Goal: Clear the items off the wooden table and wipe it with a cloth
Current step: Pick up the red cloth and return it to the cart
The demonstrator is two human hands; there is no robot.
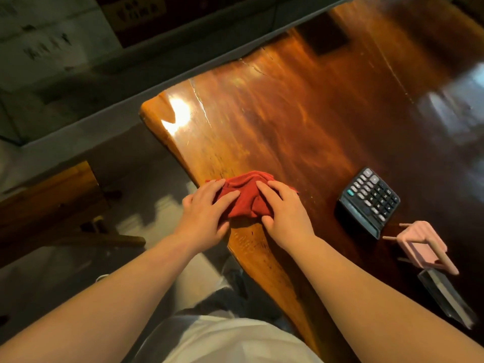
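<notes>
Worktop [301,121]: glossy reddish-brown wood, bright glare near the far-left corner, long near edge running toward the lower right.
Cloth [247,196]: red, bunched into folds, lying on the worktop just inside its left edge, under both hands.
Left hand [207,208]: palm down on the left side of the cloth, partly past the worktop edge; fingers [225,199] spread and flat on the fabric, thumb tucked at the near side.
Right hand [284,210]: palm down on the right side of the cloth; fingers [268,191] slightly spread, pressing the folds, thumb at the near edge of the fabric.
Grip: pressing rather than pinching; cloth gathered between the two hands.
Calculator [369,200]: dark, with grey keys, resting on the worktop to the right of the hands, apart from the cloth.
Pink stand [421,246]: near and right of the calculator, just beside it; exact kind hard to tell.
Dark flat object [445,297]: near-right, beside the pink stand, blurred.
Bench [49,203]: wooden, on the floor to the left of the worktop.
Floor [157,179]: grey and shiny, left of the worktop.
</notes>
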